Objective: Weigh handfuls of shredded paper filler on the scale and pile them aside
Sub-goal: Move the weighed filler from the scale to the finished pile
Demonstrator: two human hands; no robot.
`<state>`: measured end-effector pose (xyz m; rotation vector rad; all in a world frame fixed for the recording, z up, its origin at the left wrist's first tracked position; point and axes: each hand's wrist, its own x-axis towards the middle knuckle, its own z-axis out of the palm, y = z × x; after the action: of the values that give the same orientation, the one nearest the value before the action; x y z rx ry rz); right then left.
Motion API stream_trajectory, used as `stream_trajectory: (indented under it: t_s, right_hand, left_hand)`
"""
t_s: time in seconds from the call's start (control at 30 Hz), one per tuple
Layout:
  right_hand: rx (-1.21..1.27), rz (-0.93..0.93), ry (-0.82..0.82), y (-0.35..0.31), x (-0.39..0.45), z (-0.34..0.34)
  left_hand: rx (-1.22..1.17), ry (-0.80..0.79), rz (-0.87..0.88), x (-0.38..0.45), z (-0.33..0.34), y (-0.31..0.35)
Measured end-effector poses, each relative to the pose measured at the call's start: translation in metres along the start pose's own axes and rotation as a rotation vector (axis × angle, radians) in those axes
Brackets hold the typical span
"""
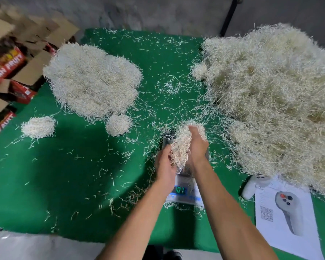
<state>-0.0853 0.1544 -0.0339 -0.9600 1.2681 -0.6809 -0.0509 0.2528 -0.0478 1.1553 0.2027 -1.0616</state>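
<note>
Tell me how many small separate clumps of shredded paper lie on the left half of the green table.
2: one small clump near the left edge, and one small clump touching the near edge of the large left pile. Others may have merged into that pile.

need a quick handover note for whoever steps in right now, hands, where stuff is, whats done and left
Left hand and right hand both hold one handful of filler over the scale, whose display is lit.
Big unsorted heap sits on the right of the green table.
Done: weighed pile far left, two small clumps beside it.
Left: settle this handful, pile it aside, work through the heap.
</note>
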Motion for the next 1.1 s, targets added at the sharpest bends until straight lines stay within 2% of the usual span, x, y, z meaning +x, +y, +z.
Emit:
stream_trajectory:
  t_s: [0.07, 0.1, 0.13, 0.23, 0.3, 0.4, 0.53, 0.57, 0.63, 0.7, 0.73, 0.8, 0.9, 0.97, 1.03, 1.1]
  right_hand:
    - [0.006, 0.009, -0.052, -0.006, -0.012, 0.024]
    - [-0.029, -0.054, -0.101, -0.006, -0.021, 0.037]
    - [-0.123, -0.189, -0.163, -0.004, -0.030, 0.048]
    - [-0.700, -0.632, -0.309, -0.007, -0.037, 0.067]
    - [-0.800, -0.764, -0.334, -0.016, -0.029, 0.081]
    - [-0.675, -0.827, -0.461, -0.023, -0.034, 0.117]
    - [-0.492, -0.543, -0.320, -0.039, -0.008, 0.138]
    - [-0.499, -0.532, -0.299, -0.039, -0.002, 0.138]
    - [-0.551, -0.620, -0.345, -0.029, -0.004, 0.146]
    - [-0.562, -0.753, -0.461, -0.011, -0.017, 0.160]
    - [-0.593, -0.833, -0.485, -0.008, -0.020, 0.167]
    - [-0.710, -0.974, -0.464, -0.020, -0.010, 0.179]
    - [-0.802, -1.083, -0.487, -0.039, 0.009, 0.183]
    - [-0.629, -1.005, -0.492, -0.034, 0.011, 0.190]
    - [-0.480, -0.913, -0.433, -0.023, -0.002, 0.204]
    - [-0.481, -0.975, -0.324, -0.011, -0.010, 0.219]
  left_hand:
    - [-0.119, -0.110, -0.088, 0.002, 0.007, 0.016]
    - [-0.135, -0.126, -0.103, 0.004, 0.011, 0.029]
    - [-0.139, -0.077, -0.093, 0.012, 0.014, 0.044]
    - [-0.048, 0.089, -0.040, 0.036, 0.002, 0.101]
    - [-0.040, 0.142, -0.070, 0.047, -0.011, 0.128]
    - [-0.137, -0.003, -0.051, 0.053, -0.016, 0.141]
    - [0.206, -0.081, -0.160, 0.042, -0.013, 0.165]
    - [0.267, -0.115, -0.152, 0.044, -0.016, 0.181]
    - [0.089, -0.157, -0.128, 0.052, -0.023, 0.213]
    - [-0.106, -0.057, -0.164, 0.064, -0.030, 0.228]
    - [-0.097, -0.032, -0.177, 0.067, -0.033, 0.229]
    - [0.088, -0.064, -0.207, 0.062, -0.035, 0.222]
    - [0.098, -0.293, -0.287, 0.067, -0.043, 0.221]
    - [0.052, -0.231, -0.211, 0.080, -0.046, 0.243]
    - [-0.073, -0.079, -0.175, 0.093, -0.051, 0.258]
    - [-0.115, -0.015, -0.177, 0.101, -0.060, 0.258]
